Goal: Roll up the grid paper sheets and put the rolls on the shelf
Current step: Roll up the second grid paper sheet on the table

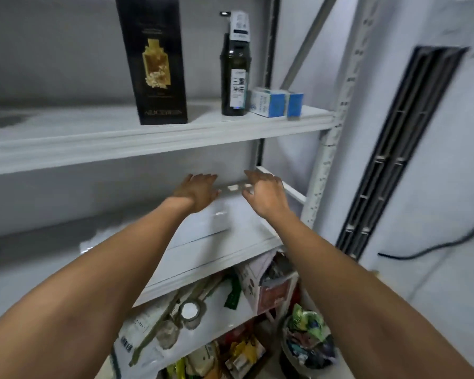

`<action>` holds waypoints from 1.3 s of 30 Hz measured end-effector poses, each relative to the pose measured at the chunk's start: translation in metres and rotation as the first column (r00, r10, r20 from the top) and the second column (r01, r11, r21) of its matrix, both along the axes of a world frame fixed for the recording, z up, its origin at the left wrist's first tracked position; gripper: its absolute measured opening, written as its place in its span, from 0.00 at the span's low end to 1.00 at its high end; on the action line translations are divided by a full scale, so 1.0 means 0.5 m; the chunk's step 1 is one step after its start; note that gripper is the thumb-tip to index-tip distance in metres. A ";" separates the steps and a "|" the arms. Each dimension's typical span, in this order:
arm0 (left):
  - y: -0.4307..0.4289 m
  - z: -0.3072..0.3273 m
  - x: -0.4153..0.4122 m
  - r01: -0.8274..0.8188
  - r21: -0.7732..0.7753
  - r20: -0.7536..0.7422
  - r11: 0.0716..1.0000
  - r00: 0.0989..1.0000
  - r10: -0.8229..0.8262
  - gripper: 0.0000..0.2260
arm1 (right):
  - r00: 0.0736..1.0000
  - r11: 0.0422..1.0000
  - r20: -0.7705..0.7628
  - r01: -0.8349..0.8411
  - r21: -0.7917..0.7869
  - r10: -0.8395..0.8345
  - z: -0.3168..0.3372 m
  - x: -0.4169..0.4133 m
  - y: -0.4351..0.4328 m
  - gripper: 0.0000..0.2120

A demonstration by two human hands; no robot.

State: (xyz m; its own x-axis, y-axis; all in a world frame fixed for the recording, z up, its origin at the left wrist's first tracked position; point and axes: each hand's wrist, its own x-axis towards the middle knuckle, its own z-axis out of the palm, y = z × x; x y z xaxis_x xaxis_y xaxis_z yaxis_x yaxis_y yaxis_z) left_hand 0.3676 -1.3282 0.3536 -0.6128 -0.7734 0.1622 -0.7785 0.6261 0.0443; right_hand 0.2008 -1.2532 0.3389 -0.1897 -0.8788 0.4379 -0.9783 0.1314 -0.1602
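A white paper roll [203,222] lies on the middle board of the white shelf [216,265], running from the lower left towards the back wall; blur hides any grid lines. My left hand [197,191] is palm down over the roll's far end with its fingers spread, and I cannot tell whether it touches. My right hand [266,195] hovers just to the right, near the shelf's back corner. Its fingers are apart and slightly curled, and it holds nothing. Both forearms reach in over the shelf's front edge.
On the upper board stand a tall black box [155,64], a dark bottle [235,77] and a blue-and-white carton [277,102]. The lower boards hold a tape roll [190,310], bags and a cardboard box [263,285]. A dark vent grille [400,149] is in the right wall.
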 end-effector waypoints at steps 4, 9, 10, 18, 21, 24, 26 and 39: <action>0.073 0.020 -0.036 0.197 -0.029 -0.062 0.980 0.978 -0.199 0.21 | 0.974 0.974 -0.008 0.226 0.011 -0.226 0.015 -0.012 0.144 0.23; 0.202 0.045 -0.136 0.418 -0.052 -0.052 0.907 0.906 -0.421 0.24 | 0.891 0.891 -0.002 0.454 0.012 -0.454 0.040 -0.055 0.364 0.24; 0.242 0.053 -0.165 0.467 -0.063 -0.068 0.882 0.880 -0.470 0.24 | 0.863 0.863 0.000 0.504 0.004 -0.504 0.045 -0.065 0.415 0.24; 0.641 0.066 -0.315 0.777 -0.077 -0.149 0.625 0.611 -0.777 0.23 | 0.545 0.546 -0.023 0.837 -0.033 -0.838 0.072 -0.060 0.867 0.24; 0.793 0.067 -0.306 0.850 -0.087 -0.149 0.519 0.504 -0.851 0.23 | 0.399 0.400 -0.045 0.916 -0.016 -0.916 0.072 -0.007 1.031 0.24; 0.939 0.071 -0.268 0.894 -0.116 -0.158 0.433 0.414 -0.897 0.23 | 0.272 0.274 -0.078 0.962 -0.011 -0.959 0.070 0.083 1.181 0.25; 1.037 0.070 -0.220 0.926 -0.098 -0.146 0.364 0.349 -0.926 0.23 | 0.205 0.205 -0.078 0.979 0.009 -0.976 0.068 0.163 1.279 0.25; 1.721 0.089 0.056 0.984 -0.134 -0.131 -0.119 -0.136 -0.982 0.22 | -0.236 -0.236 -0.035 0.972 -0.005 -0.971 0.101 0.643 1.856 0.25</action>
State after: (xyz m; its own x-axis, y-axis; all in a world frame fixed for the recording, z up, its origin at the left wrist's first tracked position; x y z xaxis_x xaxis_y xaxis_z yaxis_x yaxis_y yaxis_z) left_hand 0.3958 -0.4677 0.3980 -0.6585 0.6698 0.3433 0.7273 0.6836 0.0612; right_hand 0.5222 -0.3250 0.3895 -0.8107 0.3760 0.4488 0.3587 0.9248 -0.1269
